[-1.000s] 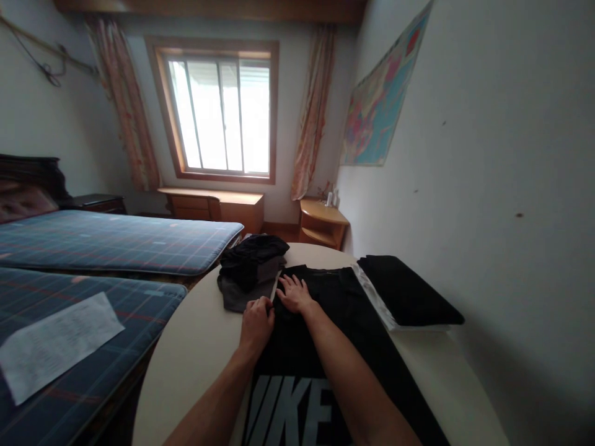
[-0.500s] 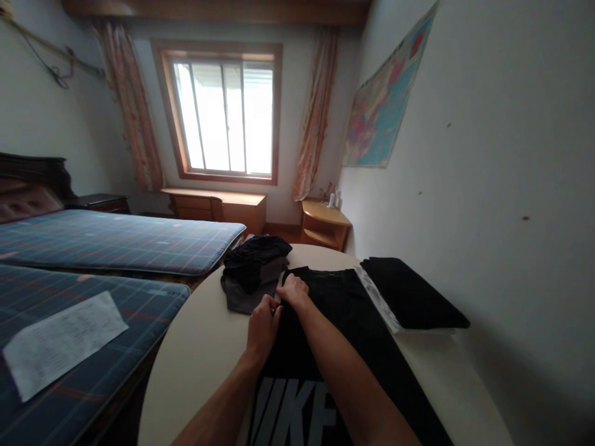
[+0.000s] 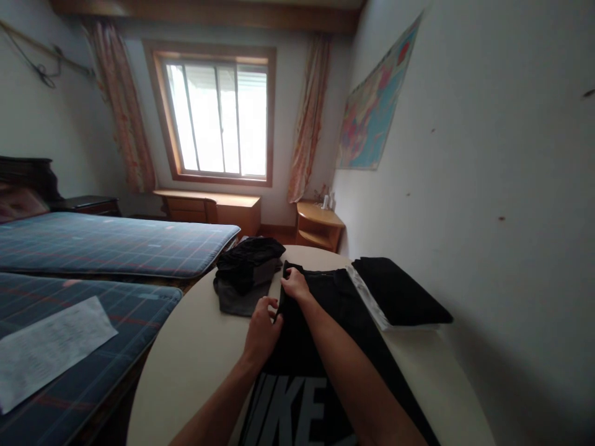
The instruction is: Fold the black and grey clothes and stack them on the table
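Note:
A black shirt (image 3: 297, 347) with large grey printed letters lies on a round cream table (image 3: 186, 365), its neckline at the far end. My left hand (image 3: 264, 325) pinches its left edge between thumb and fingers. Farther along that same edge, near the shoulder, my right hand (image 3: 295, 285) is closed on the fabric, lifting it slightly. My right forearm crosses over the shirt and hides part of it.
Crumpled black and grey clothes (image 3: 246, 272) lie at the table's far left. Folded black clothing (image 3: 397, 291) with a white layer beneath sits at the right, near the wall. Beds with plaid mattresses (image 3: 139, 244) stand left, one bearing a paper sheet (image 3: 56, 347).
My hands have moved slightly apart along the shirt's left edge, and the fabric near my right hand stands up more. The whole view has shifted slightly.

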